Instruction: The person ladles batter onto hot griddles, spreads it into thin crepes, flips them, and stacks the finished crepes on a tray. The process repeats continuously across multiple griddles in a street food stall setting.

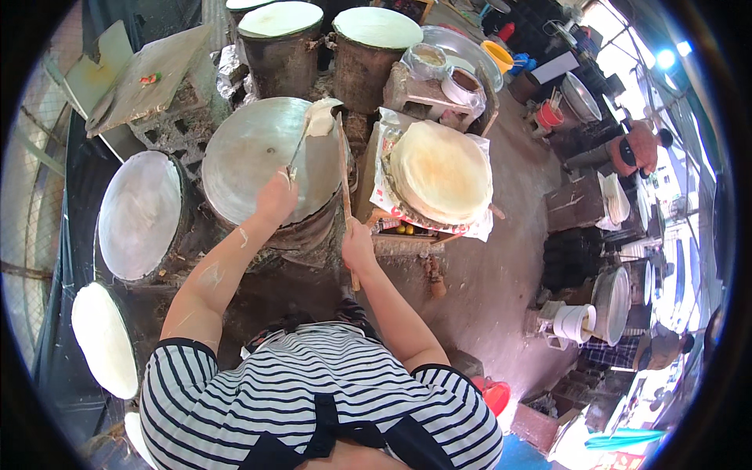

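Observation:
My left hand (278, 197) is closed round a thin-handled tool (298, 146) above a large round griddle (249, 149). A lump of pale dough or batter (321, 118) covers the tool's far end, hiding its shape. Streaks of the same pale stuff mark my left hand and forearm. My right hand (359, 247) grips a long wooden stick (345, 172), which points away from me along the griddle's right edge; its tip lies close to the dough lump. Right of the stick, a stack of thin round flatbreads (441, 172) rests on white plastic sheeting (385, 135).
At left stands another griddle (141, 215), with a white-covered round one (105, 341) nearer. Two drum stoves at the back carry pale sheets (280, 19) (377, 28). Bowls (463, 84) sit on a block behind the stack. Two other people (631, 151) (662, 350) are at far right.

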### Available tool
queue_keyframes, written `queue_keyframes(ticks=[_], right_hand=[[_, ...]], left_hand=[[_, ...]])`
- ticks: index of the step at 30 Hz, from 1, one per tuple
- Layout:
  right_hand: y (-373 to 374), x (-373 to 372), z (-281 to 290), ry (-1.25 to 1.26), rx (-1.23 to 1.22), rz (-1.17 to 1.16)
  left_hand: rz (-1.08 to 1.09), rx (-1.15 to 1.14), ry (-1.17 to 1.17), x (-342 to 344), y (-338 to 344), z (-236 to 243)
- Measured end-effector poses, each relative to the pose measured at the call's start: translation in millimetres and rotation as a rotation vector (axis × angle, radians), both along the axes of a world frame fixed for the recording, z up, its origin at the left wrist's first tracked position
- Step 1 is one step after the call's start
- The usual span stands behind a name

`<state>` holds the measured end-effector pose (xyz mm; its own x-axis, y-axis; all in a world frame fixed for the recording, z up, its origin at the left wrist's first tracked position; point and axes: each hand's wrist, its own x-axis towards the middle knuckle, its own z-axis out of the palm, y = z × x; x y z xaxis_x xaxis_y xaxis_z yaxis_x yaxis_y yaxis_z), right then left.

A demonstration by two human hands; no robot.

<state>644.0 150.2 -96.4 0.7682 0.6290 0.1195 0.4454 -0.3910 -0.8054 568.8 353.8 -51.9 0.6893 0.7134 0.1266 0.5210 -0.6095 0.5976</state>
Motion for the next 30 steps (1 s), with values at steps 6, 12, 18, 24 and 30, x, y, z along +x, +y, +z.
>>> queue_keyframes(ticks=[6, 12, 18, 24, 30], right_hand=[[36, -11, -11, -0.075, 0.042, 0.023], [42, -11, 3, -0.088, -0.042, 0.002], [54, -1, 13, -0.149, -0.063, -0.058], [94, -2, 5, -0.142, -0.112, 0.000], [84, 2, 25, -0.110, -0.146, -0.038]], left_hand=[[0.027, 0.150, 0.127, -10, 9, 13], [0.071, 0.180, 0.080, -25, 28, 3], [0.143, 0.145, 0.056, -39, 37, 6], [0.188, 0.156, -0.003, -35, 38, 10], [0.228, 0.060, -0.142, -42, 48, 11]])
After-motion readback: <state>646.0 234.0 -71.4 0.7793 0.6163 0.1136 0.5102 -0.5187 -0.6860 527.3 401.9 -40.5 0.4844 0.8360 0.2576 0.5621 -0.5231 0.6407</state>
